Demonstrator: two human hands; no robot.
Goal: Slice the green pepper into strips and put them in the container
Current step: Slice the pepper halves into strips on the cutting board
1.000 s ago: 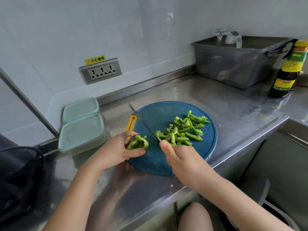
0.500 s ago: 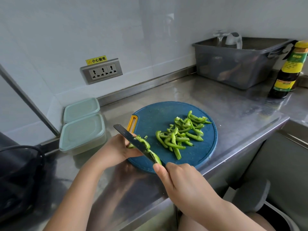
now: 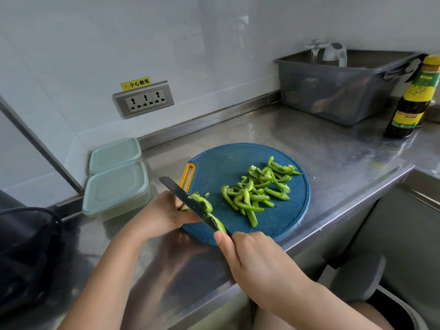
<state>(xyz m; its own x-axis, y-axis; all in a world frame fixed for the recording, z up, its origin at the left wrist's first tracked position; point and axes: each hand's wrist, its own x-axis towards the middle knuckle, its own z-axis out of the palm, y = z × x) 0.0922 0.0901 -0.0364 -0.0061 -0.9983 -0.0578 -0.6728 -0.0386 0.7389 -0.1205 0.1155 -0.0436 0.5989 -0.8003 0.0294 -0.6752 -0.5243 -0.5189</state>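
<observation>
At lower centre of the frame, left hand (image 3: 166, 214) pinches the pepper piece (image 3: 202, 203) on the cutting board (image 3: 223, 167); right hand (image 3: 257, 260) is closed around the knife (image 3: 188, 201), blade across it. Strips (image 3: 257, 191) piled mid-board. Pepper likely light, crisp, slick-skinned; hold behind the cut. Containers (image 3: 116, 186) lidded, left.

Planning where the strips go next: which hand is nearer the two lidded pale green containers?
Left. The left hand is just right of the containers; the right hand, holding the knife, is farther right.

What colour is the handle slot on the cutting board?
Orange-yellow handle slot on a dark blue cutting board, seen in the head view.
</observation>
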